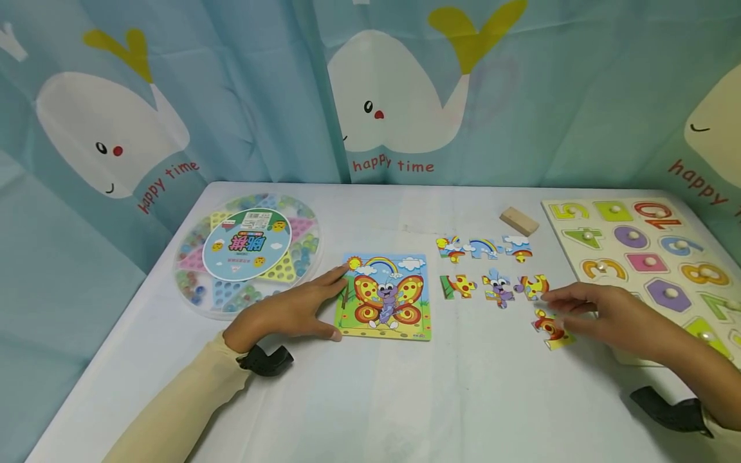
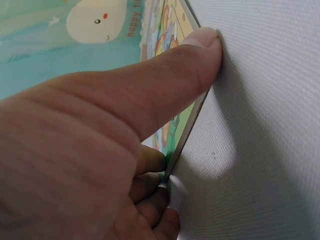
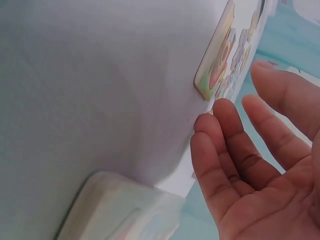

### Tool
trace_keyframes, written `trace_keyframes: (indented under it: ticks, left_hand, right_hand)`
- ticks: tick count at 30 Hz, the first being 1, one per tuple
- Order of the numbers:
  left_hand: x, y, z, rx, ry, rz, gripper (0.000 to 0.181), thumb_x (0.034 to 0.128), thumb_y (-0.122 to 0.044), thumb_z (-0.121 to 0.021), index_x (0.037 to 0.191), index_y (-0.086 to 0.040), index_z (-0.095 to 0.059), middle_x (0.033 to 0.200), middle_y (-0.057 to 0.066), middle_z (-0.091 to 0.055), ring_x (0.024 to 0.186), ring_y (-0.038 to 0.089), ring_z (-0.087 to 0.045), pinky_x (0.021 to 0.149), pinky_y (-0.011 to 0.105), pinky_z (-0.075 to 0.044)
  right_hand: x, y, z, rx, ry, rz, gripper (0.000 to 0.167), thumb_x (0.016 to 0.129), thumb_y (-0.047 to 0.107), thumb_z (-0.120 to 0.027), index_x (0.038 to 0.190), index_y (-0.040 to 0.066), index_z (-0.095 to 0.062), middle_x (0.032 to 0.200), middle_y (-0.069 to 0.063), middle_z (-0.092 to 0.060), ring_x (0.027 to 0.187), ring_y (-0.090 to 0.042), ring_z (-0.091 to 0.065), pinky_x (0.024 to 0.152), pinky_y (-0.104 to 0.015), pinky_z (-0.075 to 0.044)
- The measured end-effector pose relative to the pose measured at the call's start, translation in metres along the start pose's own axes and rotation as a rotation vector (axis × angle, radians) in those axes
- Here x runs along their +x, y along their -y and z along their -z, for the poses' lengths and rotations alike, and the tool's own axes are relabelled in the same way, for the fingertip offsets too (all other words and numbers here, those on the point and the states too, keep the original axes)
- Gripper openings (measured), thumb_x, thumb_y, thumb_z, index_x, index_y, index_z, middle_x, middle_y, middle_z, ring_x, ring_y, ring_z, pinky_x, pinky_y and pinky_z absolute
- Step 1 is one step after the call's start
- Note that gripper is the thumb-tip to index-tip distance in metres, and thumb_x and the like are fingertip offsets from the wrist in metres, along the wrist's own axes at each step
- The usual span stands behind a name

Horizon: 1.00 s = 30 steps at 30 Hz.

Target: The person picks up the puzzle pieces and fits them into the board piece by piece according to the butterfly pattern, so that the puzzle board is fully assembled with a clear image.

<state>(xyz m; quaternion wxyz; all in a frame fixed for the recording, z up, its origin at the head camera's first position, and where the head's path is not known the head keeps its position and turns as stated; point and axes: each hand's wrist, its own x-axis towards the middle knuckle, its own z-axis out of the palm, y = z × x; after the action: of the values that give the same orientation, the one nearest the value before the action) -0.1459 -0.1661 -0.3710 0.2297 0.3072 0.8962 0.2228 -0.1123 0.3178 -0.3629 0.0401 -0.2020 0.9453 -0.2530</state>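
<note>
A square butterfly jigsaw board (image 1: 382,296) lies flat on the table. My left hand (image 1: 295,307) rests against its left side, thumb at the near corner and fingers along the edge; in the left wrist view the thumb (image 2: 170,75) is stretched straight along that edge. My right hand (image 1: 613,318) hovers at the loose pieces, fingers loosely bent and, in the right wrist view, nothing between them. Beside its fingertips is a red and yellow puzzle piece (image 1: 551,329) with a yellow lower edge. Just above sits a yellow wing piece (image 1: 534,287); a butterfly-face piece (image 1: 499,288) lies left of that.
More puzzle pieces (image 1: 483,248) form a row farther back, near a small wooden block (image 1: 519,221). A number and shape knob board (image 1: 642,262) stands at the right. At the left is a round case of marbles (image 1: 246,254). A whale-print curtain (image 1: 260,116) hangs behind the table.
</note>
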Motion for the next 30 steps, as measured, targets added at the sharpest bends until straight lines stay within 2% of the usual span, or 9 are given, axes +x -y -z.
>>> trace_keyframes:
  ticks: [10,18,25,30]
  left_hand:
    - [0.001,0.0,-0.001,-0.01,0.001,-0.015,0.097,0.0824,-0.035,-0.079,0.153,-0.002,-0.022,0.163,0.001,0.002,0.147,0.021,-0.003,0.115,0.042,-0.021]
    - [0.0,0.0,-0.001,-0.021,-0.003,-0.026,0.097,0.0823,-0.033,-0.079,0.153,0.0,-0.022,0.163,0.003,0.002,0.147,0.022,-0.003,0.115,0.042,-0.021]
    - [0.0,-0.001,-0.001,-0.022,-0.002,-0.03,0.097,0.0823,-0.033,-0.079,0.153,-0.001,-0.022,0.163,0.002,0.002,0.147,0.021,-0.003,0.115,0.042,-0.02]
    - [0.0,-0.001,-0.001,-0.028,0.004,-0.015,0.097,0.082,-0.033,-0.08,0.153,-0.002,-0.022,0.163,0.0,0.003,0.147,0.02,-0.003,0.115,0.041,-0.021]
  right_hand:
    - [-0.001,0.008,0.0,-0.017,0.119,-0.076,0.047,0.074,0.008,-0.083,0.118,0.001,-0.067,0.1,0.0,-0.063,0.085,-0.003,-0.055,0.073,-0.022,-0.052]
    - [-0.004,0.008,-0.006,-0.085,0.038,0.062,0.053,0.063,0.007,-0.09,0.112,0.006,-0.07,0.093,0.007,-0.054,0.078,-0.002,-0.048,0.066,-0.02,-0.046]
    - [-0.003,0.012,-0.006,-0.11,0.093,-0.008,0.053,0.066,0.009,-0.089,0.114,0.007,-0.069,0.094,0.005,-0.056,0.081,-0.009,-0.048,0.067,-0.025,-0.046]
    - [-0.001,0.012,-0.006,-0.103,0.119,-0.048,0.051,0.067,0.012,-0.089,0.112,0.002,-0.067,0.088,0.003,-0.051,0.078,-0.013,-0.044,0.062,-0.024,-0.04]
